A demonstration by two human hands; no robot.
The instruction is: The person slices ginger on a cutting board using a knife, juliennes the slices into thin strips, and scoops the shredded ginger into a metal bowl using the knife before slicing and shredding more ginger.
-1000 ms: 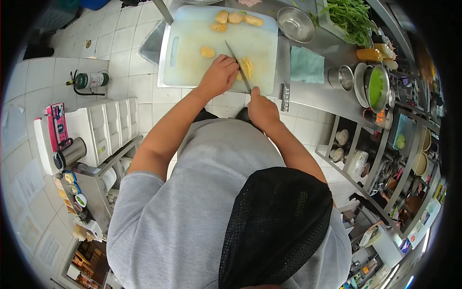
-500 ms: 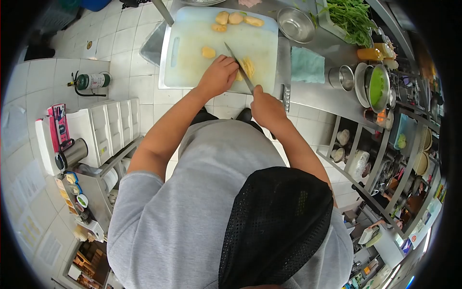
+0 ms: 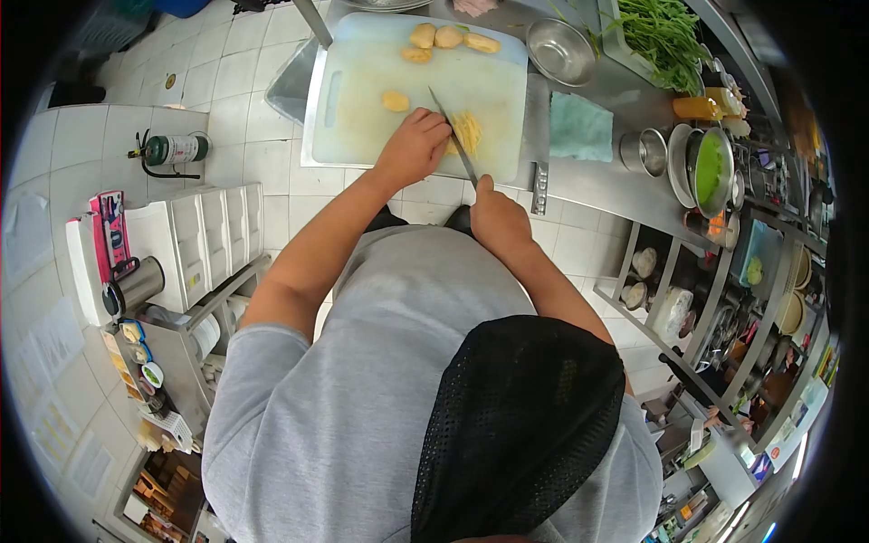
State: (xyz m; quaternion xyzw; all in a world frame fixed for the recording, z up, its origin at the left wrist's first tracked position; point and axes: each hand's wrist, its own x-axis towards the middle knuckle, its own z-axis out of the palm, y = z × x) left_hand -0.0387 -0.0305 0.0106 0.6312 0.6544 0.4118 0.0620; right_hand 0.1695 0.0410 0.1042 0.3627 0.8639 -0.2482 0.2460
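My right hand (image 3: 499,220) is closed round the handle of a kitchen knife (image 3: 452,127). Its blade points up and left over the cutting board (image 3: 362,109). Beside the blade, my left hand (image 3: 414,149) has its fingers curled down on a peeled yellow root, mostly hidden under them. Thin yellow strips (image 3: 468,133) lie in a small heap against the blade's right side. A loose peeled yellow piece (image 3: 395,100) rests above my left hand. Several more peeled pieces (image 3: 448,37) sit near the far edge; they look like ginger or potato.
Right of the board are a steel bowl (image 3: 560,52), a folded green cloth (image 3: 581,127), a steel pot (image 3: 644,152) and a tray of leafy greens (image 3: 656,41). A bowl with bright green contents (image 3: 711,169) stands farther right. White drawers (image 3: 195,244) are at left.
The knife and my right hand have shifted very slightly. More of the yellow strips shows to the right of the blade. The whole view has moved a little.
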